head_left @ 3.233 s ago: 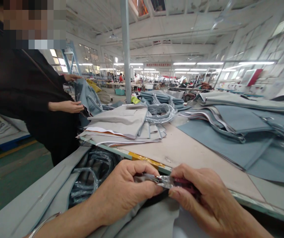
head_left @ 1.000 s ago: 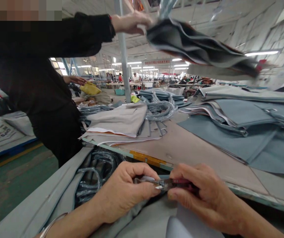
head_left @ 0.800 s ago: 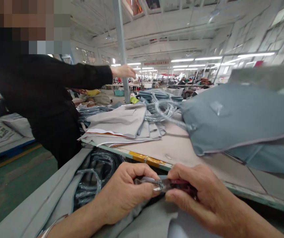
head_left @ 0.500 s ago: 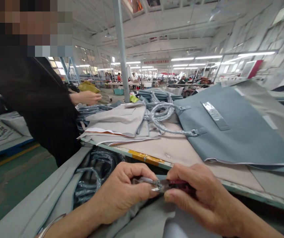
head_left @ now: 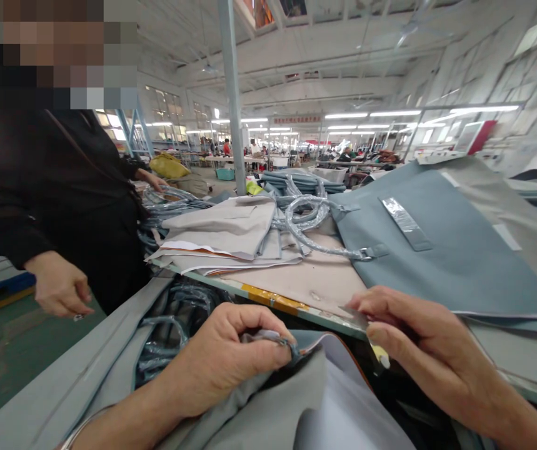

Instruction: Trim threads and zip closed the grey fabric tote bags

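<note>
My left hand point(head_left: 240, 356) is closed in a pinch on the edge of a grey-blue bag piece point(head_left: 291, 400). Its pale inner side and an orange-lined edge hang below the fingers. To the right, my right hand point(head_left: 418, 350) is closed around a small metal-tipped hand tool point(head_left: 355, 315), apart from the bag piece. The fingers hide most of the tool, so its exact kind cannot be told. Just beyond both hands runs the table edge point(head_left: 275, 300), with yellow tape along it.
A blue bag panel point(head_left: 441, 262) with plastic-wrapped handles point(head_left: 306, 219) lies on the table at right. Grey panels point(head_left: 221, 225) are stacked left of it. Wrapped handles point(head_left: 165, 337) and long grey pieces point(head_left: 85, 369) lie at lower left. A co-worker point(head_left: 75, 187) stands at left.
My right hand has drawn the tool away from the left fingers, to the right. The left hand keeps its pinch. The co-worker's nearer hand has come into view, lowered.
</note>
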Demonstrator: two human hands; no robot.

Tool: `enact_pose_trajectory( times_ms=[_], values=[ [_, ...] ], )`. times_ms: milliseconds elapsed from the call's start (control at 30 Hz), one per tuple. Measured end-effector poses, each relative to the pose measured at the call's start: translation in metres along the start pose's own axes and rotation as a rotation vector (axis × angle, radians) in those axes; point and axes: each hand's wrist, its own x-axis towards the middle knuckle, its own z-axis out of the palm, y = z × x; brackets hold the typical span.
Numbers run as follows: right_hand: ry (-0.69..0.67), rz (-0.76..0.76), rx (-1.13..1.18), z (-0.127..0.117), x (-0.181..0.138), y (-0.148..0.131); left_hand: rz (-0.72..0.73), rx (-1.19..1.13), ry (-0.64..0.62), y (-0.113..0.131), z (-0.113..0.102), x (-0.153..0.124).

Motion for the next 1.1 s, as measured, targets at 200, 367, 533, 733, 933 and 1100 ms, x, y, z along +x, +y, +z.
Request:
enact_pose_trajectory(
  times_ms=[200, 367, 533, 733, 933, 1100],
  values=[
    [0.088, 0.016, -0.006, 0.02, 0.007, -0.021, 0.021, 0.024, 0.035, 0.001, 0.004, 0.0],
    [-0.048, 0.051, 0.13, 0.027, 0.012, -0.034, 0.042, 0.039, 0.036, 0.001, 0.004, -0.002],
    [-0.08, 0.089, 0.129, 0.034, 0.009, -0.034, 0.028, 0.074, 0.059, -0.001, 0.004, -0.003],
    [-0.093, -0.021, 0.06, 0.04, 0.008, -0.034, 0.024, 0.075, 0.05, -0.002, 0.003, -0.003],
    [-0.061, -0.097, 0.013, 0.043, 0.01, -0.036, 0.021, 0.089, 0.053, -0.001, 0.002, -0.001],
    [-0.137, -0.11, 0.0, 0.042, 0.013, -0.033, 0.029, 0.123, 0.073, -0.006, 0.001, -0.002]
  ],
)
